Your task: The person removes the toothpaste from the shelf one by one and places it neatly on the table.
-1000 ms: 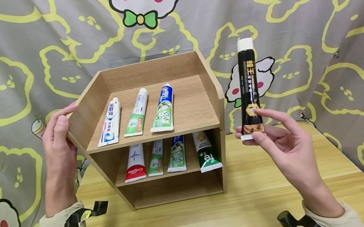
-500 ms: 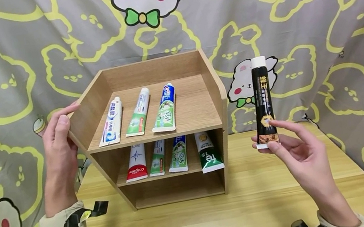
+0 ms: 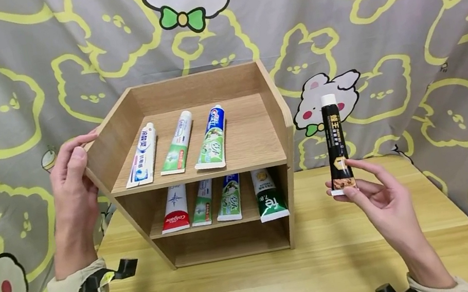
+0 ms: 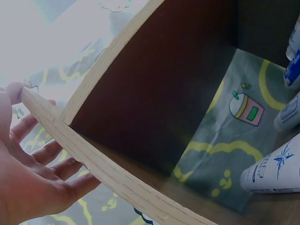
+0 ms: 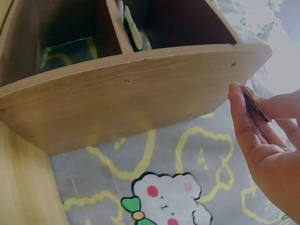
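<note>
To the right of the wooden rack (image 3: 243,134), the right hand (image 3: 388,207) is pinching the flat tail of a glossy black tube (image 3: 337,143), whose white cap is pointing upward, apart from the rack. The left hand (image 3: 71,195) is gripping the left panel (image 3: 113,141); the left wrist view is showing several fingers spreading behind the board. Only the head view is presenting three tubes (image 3: 176,145) lying above and four tubes (image 3: 227,202) lying below. Both wrist views are revealing printed cloth (image 4: 211,154) behind the compartments. The right wrist view alone is displaying the fine-grained outer panel (image 5: 154,93), dotted with small fastener marks (image 5: 128,81).
</note>
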Demonstrator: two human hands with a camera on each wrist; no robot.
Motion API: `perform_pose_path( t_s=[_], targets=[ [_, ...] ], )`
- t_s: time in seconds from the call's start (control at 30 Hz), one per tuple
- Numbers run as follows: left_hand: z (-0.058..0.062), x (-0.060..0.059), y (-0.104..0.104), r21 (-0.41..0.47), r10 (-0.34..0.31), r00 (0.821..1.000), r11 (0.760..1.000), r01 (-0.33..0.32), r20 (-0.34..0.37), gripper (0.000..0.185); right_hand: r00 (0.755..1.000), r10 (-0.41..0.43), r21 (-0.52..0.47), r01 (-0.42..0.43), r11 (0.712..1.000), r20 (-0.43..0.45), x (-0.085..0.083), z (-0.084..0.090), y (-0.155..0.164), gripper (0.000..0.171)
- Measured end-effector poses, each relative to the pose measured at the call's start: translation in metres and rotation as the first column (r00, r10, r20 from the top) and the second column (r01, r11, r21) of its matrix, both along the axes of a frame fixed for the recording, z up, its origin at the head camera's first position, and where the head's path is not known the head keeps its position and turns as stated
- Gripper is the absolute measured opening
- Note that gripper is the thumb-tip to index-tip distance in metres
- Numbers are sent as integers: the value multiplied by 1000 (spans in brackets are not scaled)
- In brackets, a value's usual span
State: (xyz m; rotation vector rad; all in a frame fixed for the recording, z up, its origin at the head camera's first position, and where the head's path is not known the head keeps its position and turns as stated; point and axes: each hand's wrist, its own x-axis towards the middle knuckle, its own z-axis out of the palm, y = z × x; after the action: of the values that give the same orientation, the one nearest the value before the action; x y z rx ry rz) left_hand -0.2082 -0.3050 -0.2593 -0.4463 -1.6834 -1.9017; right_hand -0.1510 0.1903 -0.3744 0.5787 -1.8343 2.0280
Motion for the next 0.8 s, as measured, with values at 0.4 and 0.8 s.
perform_pose_path(
  t_s=[0.4, 0.8],
  targets=[
    [-1, 1, -2, 40, -5, 1000, 999, 6, -25, 38, 999, 31, 16, -32, 999, 41, -25, -23, 8, 50],
    [-3, -5, -2, 86, -18, 1000, 996, 19, -17, 38, 992, 102, -54, -98, 994, 71, -42, -47, 18, 50]
  ],
)
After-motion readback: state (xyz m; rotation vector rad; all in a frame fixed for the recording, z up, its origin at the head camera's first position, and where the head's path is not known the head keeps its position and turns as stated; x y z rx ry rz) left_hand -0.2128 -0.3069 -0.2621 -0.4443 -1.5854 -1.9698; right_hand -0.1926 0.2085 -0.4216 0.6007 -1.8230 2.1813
